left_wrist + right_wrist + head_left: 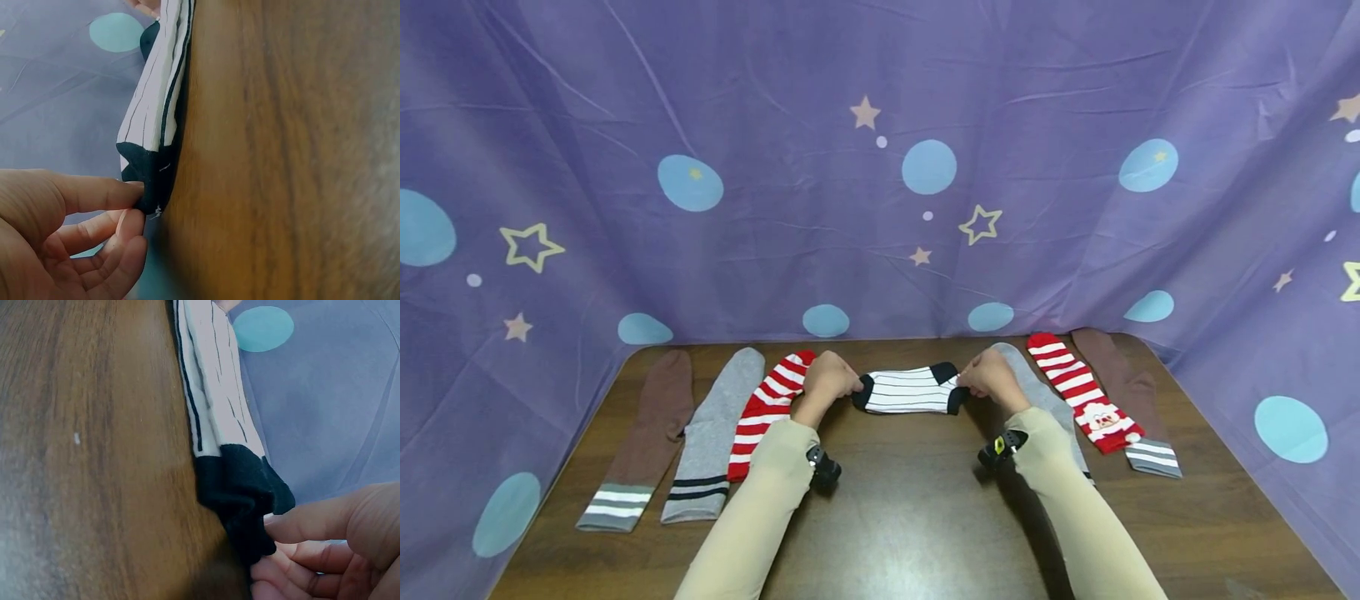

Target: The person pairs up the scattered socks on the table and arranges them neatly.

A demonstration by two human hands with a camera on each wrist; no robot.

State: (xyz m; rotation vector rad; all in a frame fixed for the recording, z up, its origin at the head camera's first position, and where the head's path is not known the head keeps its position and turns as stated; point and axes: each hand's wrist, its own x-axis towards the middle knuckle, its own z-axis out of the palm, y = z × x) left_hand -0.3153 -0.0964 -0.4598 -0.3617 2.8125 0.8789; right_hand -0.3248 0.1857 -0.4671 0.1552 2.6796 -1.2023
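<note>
A short white sock [910,391] with thin black stripes and black ends lies sideways at the back middle of the table. My left hand [831,376] pinches its black left end between thumb and fingers; the left wrist view shows the black tip [150,181] caught there. At the other end, my right hand [991,375] pinches the black right end, and in the right wrist view that black cloth [240,487] is bunched in folds beside the thumb. The sock is stretched out lengthwise between both hands.
On the left lie a brown sock [651,425], a grey sock [718,433] and a red-and-white striped sock [760,417]. Matching ones lie right: grey [1037,387], striped [1075,379], brown [1116,375]. A purple curtain [760,250] hangs behind the wooden table [895,517].
</note>
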